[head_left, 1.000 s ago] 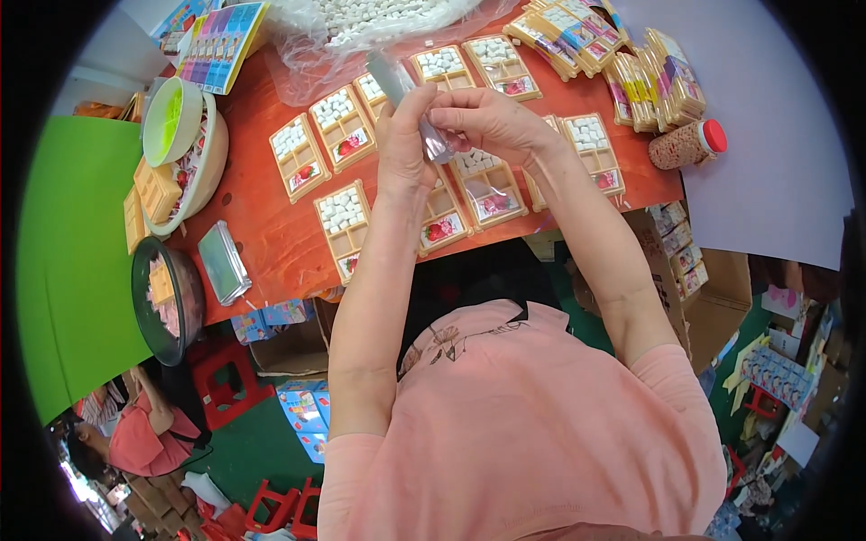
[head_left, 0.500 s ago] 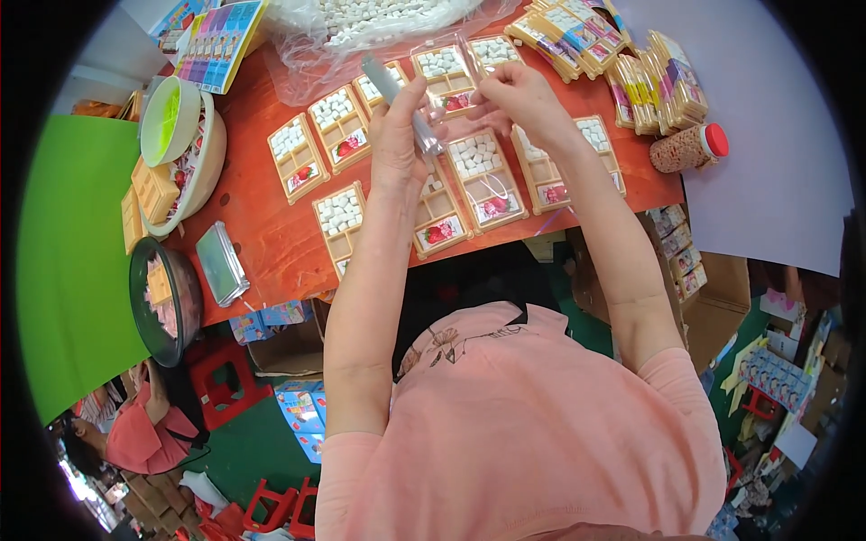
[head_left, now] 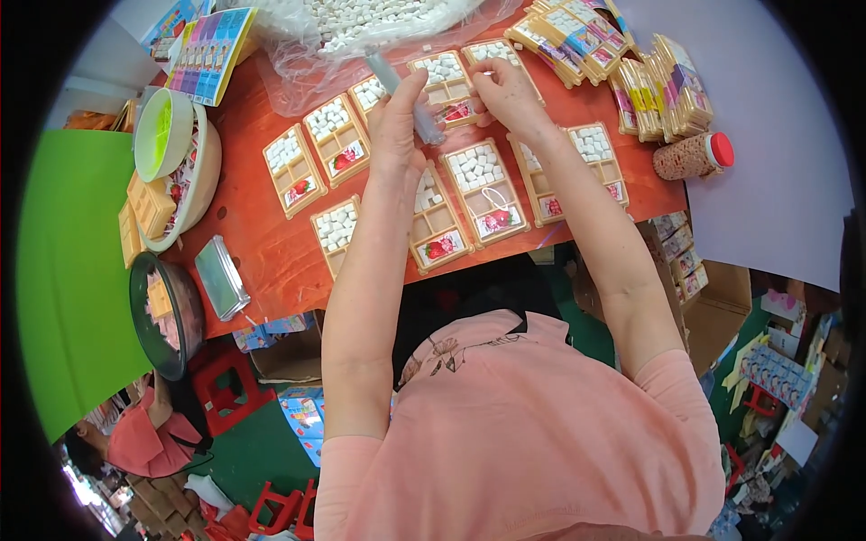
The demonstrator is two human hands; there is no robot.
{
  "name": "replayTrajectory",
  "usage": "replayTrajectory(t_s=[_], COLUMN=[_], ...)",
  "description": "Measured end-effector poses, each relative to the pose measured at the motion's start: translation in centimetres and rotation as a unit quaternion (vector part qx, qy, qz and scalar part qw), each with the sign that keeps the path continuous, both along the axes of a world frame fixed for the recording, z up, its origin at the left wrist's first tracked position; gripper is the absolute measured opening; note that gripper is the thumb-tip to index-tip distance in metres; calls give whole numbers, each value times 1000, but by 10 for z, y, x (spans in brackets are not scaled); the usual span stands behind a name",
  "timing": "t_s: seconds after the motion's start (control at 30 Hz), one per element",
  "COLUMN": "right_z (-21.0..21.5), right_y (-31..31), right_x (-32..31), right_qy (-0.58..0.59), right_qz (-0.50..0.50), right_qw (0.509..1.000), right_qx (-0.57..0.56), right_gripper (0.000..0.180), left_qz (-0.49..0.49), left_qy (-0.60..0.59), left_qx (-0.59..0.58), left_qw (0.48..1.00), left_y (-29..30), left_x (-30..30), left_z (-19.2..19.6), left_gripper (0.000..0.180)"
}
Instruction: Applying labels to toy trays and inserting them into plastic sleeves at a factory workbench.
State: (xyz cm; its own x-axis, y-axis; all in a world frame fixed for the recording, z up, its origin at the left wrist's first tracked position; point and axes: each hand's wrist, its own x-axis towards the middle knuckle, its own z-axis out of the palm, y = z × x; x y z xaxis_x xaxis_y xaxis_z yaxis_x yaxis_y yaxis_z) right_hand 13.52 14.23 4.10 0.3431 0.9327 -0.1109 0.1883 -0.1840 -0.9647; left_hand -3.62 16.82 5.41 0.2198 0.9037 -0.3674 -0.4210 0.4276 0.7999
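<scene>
My left hand [head_left: 398, 124] is wrapped round a stack of clear plastic sheets or lids [head_left: 426, 123], held tilted above the trays. Opposite it, my right hand [head_left: 512, 97] is closed in a pinch, and anything between its fingertips is too clear or small to make out. Under and between the hands lies a tan compartment tray [head_left: 441, 68] with white cubes and a strawberry picture card. Nearer me is a similar tray [head_left: 476, 171] with a thin white loop lying on its card. More such trays, one a filled tray [head_left: 327, 115], lie around in two rows.
A plastic bag of white cubes [head_left: 361, 22] lies at the back. Stacked packed trays [head_left: 577, 36] and a red-lidded jar [head_left: 690, 156] stand at right. On the left are a large bowl [head_left: 213, 162], a black basin [head_left: 191, 311] and a pile of clear sheets [head_left: 221, 279].
The right hand has closed its fingers more and shifted slightly down and left. A clear piece seen between the hands before no longer shows plainly. The left hand still grips its stack.
</scene>
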Motion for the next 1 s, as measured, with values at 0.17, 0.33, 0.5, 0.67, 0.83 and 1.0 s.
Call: replayTrajectory(t_s=[0.17, 0.33, 0.5, 0.67, 0.83, 1.0], right_z=[-2, 5, 2, 7, 4, 3], right_y=[10, 24, 59, 76, 79, 81], right_x=[3, 9, 18, 3, 7, 10], right_qy=[-59, -209, -302, -410, -355, -250], right_qz=[49, 58, 47, 104, 80, 93], right_qw=[995, 971, 950, 905, 931, 963], right_qx=[69, 103, 58, -50, 16, 36], right_gripper=[27, 33, 34, 34, 34, 34], left_qz=[2, 3, 31, 55, 67, 66], left_qy=[-21, -39, -53, -53, -69, -77], left_qx=[29, 18, -6, -31, -35, -42], left_qw=[999, 999, 998, 997, 995, 994], left_y=[8, 7, -2, -13, -14, -16], left_x=[1, -5, -4, -11, -19, -27], left_z=[-15, -13, 4, 9, 6, 3], left_gripper=[38, 40, 44, 49, 52, 50])
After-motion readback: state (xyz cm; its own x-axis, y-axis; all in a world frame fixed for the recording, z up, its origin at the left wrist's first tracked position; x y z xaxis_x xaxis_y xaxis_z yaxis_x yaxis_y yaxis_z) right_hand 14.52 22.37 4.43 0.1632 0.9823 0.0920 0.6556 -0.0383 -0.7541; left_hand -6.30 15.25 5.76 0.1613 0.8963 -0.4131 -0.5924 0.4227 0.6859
